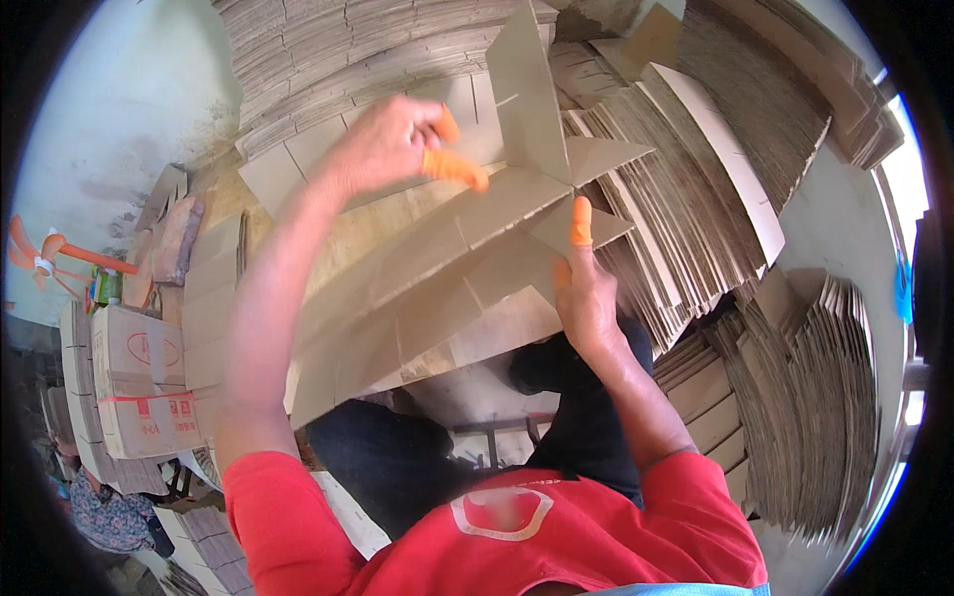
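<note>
In front of me, long slotted cardboard strips (427, 238) lean across my lap. A cardboard crosspiece (532, 94) stands up at their right end, with smaller flaps spreading beside the joint. My right hand (588, 298) grips the cardboard near this joint; an orange finger cot covers its thumb, and its other fingers are partly hidden. Above the strips, slightly blurred, my left hand (393, 144) hovers with orange cots on thumb and forefinger. Those two fingers are apart, and nothing shows between them.
Tall stacks of cardboard strips (298, 60) rise at the back; more stacked sheets (686, 189) stand close on my right. At left are a taped carton (149, 377) and an orange fan (50, 258). Another person's patterned sleeve (109, 512) shows at lower left.
</note>
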The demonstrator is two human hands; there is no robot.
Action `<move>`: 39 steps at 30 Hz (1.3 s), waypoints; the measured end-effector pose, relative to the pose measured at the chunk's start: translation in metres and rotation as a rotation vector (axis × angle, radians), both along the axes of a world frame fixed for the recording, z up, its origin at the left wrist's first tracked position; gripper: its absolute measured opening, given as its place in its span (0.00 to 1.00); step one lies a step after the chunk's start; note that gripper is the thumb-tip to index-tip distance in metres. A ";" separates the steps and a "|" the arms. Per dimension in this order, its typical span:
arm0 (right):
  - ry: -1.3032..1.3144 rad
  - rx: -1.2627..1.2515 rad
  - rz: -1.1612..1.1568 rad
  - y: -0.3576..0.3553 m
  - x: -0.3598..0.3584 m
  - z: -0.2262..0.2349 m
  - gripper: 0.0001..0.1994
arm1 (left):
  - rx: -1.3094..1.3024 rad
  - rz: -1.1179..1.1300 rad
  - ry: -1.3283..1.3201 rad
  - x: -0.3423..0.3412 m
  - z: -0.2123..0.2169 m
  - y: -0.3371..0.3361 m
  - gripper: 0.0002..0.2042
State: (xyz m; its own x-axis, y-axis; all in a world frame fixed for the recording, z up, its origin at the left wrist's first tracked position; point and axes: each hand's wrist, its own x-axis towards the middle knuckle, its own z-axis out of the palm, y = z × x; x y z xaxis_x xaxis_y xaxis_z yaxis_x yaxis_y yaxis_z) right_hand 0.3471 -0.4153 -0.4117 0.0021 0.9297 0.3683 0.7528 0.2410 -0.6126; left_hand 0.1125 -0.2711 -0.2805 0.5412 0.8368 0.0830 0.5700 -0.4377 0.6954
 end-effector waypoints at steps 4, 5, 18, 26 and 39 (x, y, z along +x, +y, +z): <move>-0.036 0.105 -0.025 -0.003 -0.007 0.011 0.44 | 0.342 0.240 0.324 -0.001 -0.018 0.074 0.25; -0.040 0.107 -0.034 -0.002 -0.007 0.013 0.44 | 0.391 0.261 0.420 0.003 -0.026 0.092 0.25; 0.026 -0.115 0.021 0.003 0.006 0.002 0.38 | 0.680 0.341 0.657 0.012 -0.140 0.183 0.25; 0.005 0.070 0.047 0.012 0.003 0.001 0.38 | 0.596 0.235 0.503 0.003 -0.120 0.167 0.12; -0.045 0.096 0.064 -0.005 0.002 0.015 0.38 | 0.708 0.077 0.470 0.001 -0.101 0.118 0.10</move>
